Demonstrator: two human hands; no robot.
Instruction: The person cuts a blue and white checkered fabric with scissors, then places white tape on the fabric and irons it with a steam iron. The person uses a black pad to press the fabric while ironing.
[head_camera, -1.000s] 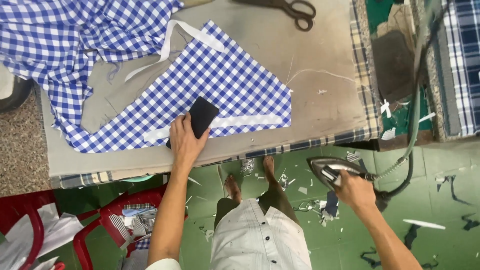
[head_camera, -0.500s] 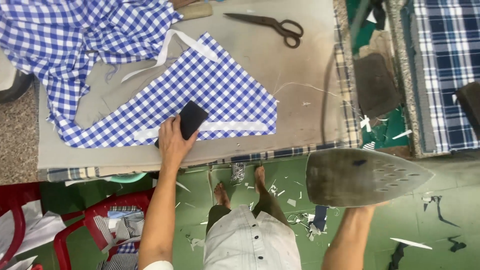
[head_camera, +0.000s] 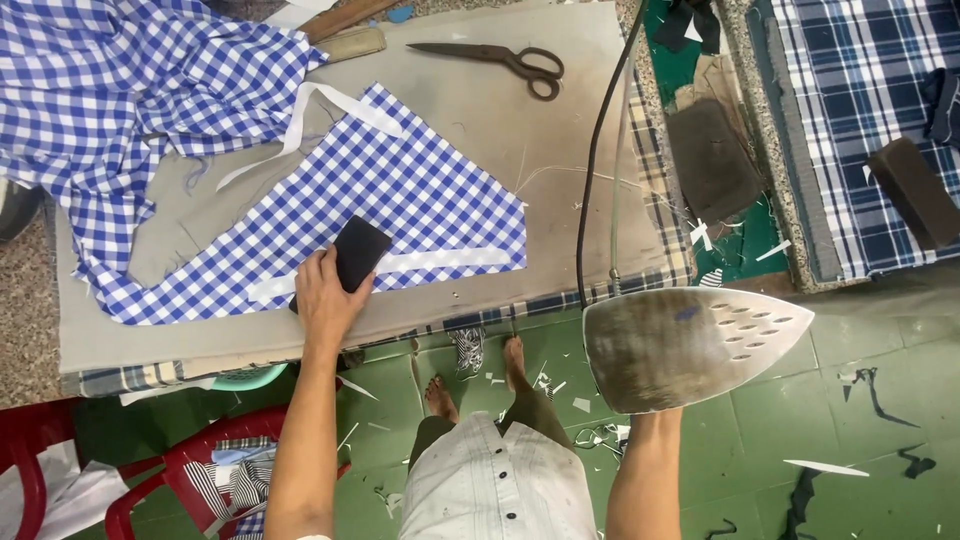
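My left hand (head_camera: 325, 298) rests on the blue and white checked fabric piece (head_camera: 400, 190) near the table's front edge and grips a small black block (head_camera: 356, 252) pressed onto a white strip (head_camera: 440, 262). My right hand is hidden behind the clothes iron (head_camera: 690, 342) that it lifts; only the forearm (head_camera: 645, 470) shows. The iron's metal soleplate faces the camera, raised beyond the table's right front corner. Its cord (head_camera: 597, 150) runs up across the table.
Black scissors (head_camera: 505, 60) lie at the back of the grey padded table (head_camera: 560, 130). More checked cloth (head_camera: 110, 80) is heaped at the left. A dark plaid surface (head_camera: 860, 110) stands at the right. Red chairs (head_camera: 170, 480) and scraps sit on the green floor.
The iron has risen from low near the floor up toward the camera, its soleplate now large in view. The left hand stays on the black block.
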